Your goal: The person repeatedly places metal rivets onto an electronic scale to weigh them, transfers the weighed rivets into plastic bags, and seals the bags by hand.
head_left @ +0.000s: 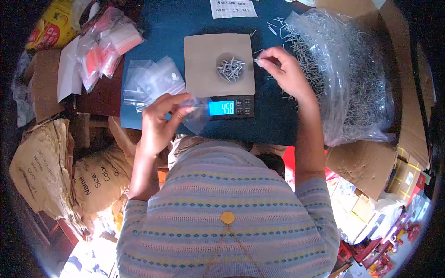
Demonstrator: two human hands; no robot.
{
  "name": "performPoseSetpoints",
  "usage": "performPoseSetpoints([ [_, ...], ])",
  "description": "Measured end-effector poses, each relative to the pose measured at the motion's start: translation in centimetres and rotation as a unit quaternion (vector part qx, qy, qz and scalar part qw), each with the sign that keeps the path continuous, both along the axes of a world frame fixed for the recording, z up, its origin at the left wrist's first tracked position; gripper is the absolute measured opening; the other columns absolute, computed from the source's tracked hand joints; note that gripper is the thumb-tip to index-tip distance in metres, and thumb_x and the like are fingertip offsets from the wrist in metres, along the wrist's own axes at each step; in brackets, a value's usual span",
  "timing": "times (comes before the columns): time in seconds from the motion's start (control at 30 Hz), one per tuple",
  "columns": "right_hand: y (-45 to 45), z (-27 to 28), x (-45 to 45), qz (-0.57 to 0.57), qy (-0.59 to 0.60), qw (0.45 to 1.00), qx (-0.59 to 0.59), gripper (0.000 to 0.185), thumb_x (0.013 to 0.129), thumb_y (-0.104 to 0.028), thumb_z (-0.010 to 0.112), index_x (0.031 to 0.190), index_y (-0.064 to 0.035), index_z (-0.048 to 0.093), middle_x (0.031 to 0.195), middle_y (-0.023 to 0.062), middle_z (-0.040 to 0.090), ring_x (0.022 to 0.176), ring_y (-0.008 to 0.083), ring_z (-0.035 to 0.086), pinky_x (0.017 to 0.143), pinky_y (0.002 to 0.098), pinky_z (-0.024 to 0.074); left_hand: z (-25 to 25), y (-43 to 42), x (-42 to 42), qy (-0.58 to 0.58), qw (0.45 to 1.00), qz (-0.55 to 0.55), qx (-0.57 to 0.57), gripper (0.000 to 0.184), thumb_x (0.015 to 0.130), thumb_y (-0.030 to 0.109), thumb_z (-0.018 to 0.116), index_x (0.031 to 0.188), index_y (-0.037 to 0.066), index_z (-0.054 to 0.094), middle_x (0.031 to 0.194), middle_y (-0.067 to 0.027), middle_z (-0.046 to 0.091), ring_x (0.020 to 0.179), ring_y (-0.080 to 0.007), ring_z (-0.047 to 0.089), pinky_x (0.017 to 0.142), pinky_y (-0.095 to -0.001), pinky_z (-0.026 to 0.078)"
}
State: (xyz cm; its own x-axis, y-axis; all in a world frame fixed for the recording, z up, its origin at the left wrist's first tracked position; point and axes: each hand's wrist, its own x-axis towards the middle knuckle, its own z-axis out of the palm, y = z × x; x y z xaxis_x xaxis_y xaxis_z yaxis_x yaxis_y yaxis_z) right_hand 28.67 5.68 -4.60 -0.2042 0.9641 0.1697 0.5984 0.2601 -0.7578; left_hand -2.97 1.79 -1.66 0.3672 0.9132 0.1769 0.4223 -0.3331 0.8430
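My left hand (168, 116) pinches a small clear plastic bag (197, 121) at the front left corner of a digital scale (199, 69). The scale's lit display (221, 108) seems to read 45.8. On its plate sits a round, see-through dish holding a small heap of silvery nails (231, 69). My right hand (283, 72) is just off the plate's right edge, thumb and forefinger closed together. A tiny light-coloured bit shows at those fingertips, too small to name. Beside this hand lies a large pile of loose nails (303, 51), partly under clear plastic sheeting (336, 69).
Flat clear zip bags (155, 83) lie left of the scale, with packs of red-edged bags (109, 46) beyond. A paper note (234, 8) lies at the back. Cardboard (359, 169) flanks the pile. Brown printed sacks (99, 173) stand at lower left.
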Motion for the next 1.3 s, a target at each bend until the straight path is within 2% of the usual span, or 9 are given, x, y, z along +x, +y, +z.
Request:
performPoseSetpoints([
  [0.17,-2.4,4.0,-5.5,0.152,0.136,0.971,-0.121,0.016,0.089,-0.015,0.058,0.102,-0.0056,0.059,0.093,0.0022,0.058,0.081,0.0093,0.054,0.068,0.0233,0.045,1.4,-0.6,2.0,-0.048,0.991,-0.121,-0.033,0.028,0.076,0.005,0.071,0.104,0.001,0.065,0.085,-0.0087,0.066,0.072,-0.0145,0.061,0.066,-0.0263,0.047],
  [0.27,-3.6,5.1,-7.4,0.249,0.151,0.948,-0.127,0.014,0.088,-0.015,0.059,0.086,-0.0008,0.059,0.074,0.0045,0.057,0.067,0.0113,0.054,0.058,0.0264,0.0427,1.0,-1.6,3.4,-0.161,0.982,-0.099,-0.002,0.021,0.074,0.001,0.072,0.094,0.001,0.063,0.078,-0.0069,0.063,0.063,-0.0124,0.055,0.058,-0.025,0.044],
  [0.33,-3.9,5.5,-7.8,0.222,0.167,0.96,-0.043,0.017,0.086,-0.015,0.061,0.077,0.0002,0.059,0.065,0.0057,0.054,0.057,0.0156,0.051,0.052,0.0279,0.0397,0.6,-1.5,3.7,-0.228,0.967,-0.106,0.03,0.015,0.074,0.0,0.071,0.087,0.002,0.063,0.073,-0.0061,0.06,0.055,-0.0126,0.051,0.051,-0.0263,0.041],
  [0.6,-3.3,3.6,-7.2,0.121,0.157,0.98,0.013,0.017,0.087,-0.016,0.06,0.083,-0.0003,0.06,0.071,0.0086,0.059,0.062,0.0142,0.057,0.055,0.0286,0.044,1.4,0.5,2.7,-0.146,0.964,-0.115,0.19,0.018,0.071,0.003,0.07,0.067,0.007,0.053,0.083,-0.0069,0.059,0.089,-0.0267,0.059,0.074,-0.0345,0.042],
  [0.73,-1.7,1.6,-5.2,0.006,0.145,0.989,0.024,0.022,0.087,-0.015,0.061,0.105,-0.0032,0.058,0.101,0.0083,0.061,0.091,0.0151,0.058,0.074,0.0264,0.0457,2.4,1.5,0.9,0.021,0.975,-0.096,0.201,0.014,0.077,0.008,0.068,0.071,0.007,0.054,0.105,-0.0146,0.061,0.112,-0.0373,0.053,0.092,-0.0524,0.034],
  [0.9,-1.6,-2.2,-4.8,-0.039,-0.092,0.989,0.111,0.07,0.071,-0.033,0.075,0.129,-0.0111,0.043,0.127,0.0153,0.05,0.126,0.0314,0.04,0.103,0.0501,0.0198,1.4,0.9,0.5,0.028,0.986,-0.098,0.135,0.009,0.077,0.006,0.067,0.079,0.005,0.058,0.104,-0.0168,0.06,0.103,-0.0337,0.056,0.086,-0.0436,0.042],
  [1.03,-1.4,-3.5,-5.1,-0.024,-0.154,0.981,0.117,0.07,0.07,-0.034,0.075,0.126,-0.0091,0.043,0.121,0.015,0.053,0.121,0.0266,0.046,0.098,0.051,0.0297,0.5,0.2,0.7,0.041,0.994,-0.095,0.032,0.011,0.078,0.002,0.065,0.087,0.002,0.059,0.088,-0.014,0.062,0.082,-0.0277,0.061,0.071,-0.0341,0.048],
  [1.17,-1.4,-1.1,-5.5,0.043,0.307,0.948,-0.074,0.063,0.065,-0.006,0.076,0.12,-0.0053,0.046,0.114,0.007,0.055,0.113,0.0129,0.047,0.094,0.0277,0.0396,-0.5,0.1,2.0,0.005,0.994,-0.11,-0.009,0.012,0.077,-0.003,0.065,0.088,-0.001,0.061,0.085,-0.0116,0.059,0.073,-0.0228,0.059,0.066,-0.0303,0.047],
  [1.3,-1.4,2.1,-6.2,0.131,0.292,0.944,-0.078,0.046,0.058,-0.002,0.059,0.104,-0.0034,0.051,0.102,0.006,0.052,0.101,0.0169,0.05,0.091,0.0302,0.0387,-1.2,0.1,3.7,0.018,0.994,-0.104,0.037,0.017,0.074,-0.006,0.066,0.088,0.002,0.063,0.088,-0.0118,0.053,0.078,-0.023,0.056,0.065,-0.0304,0.046],
])
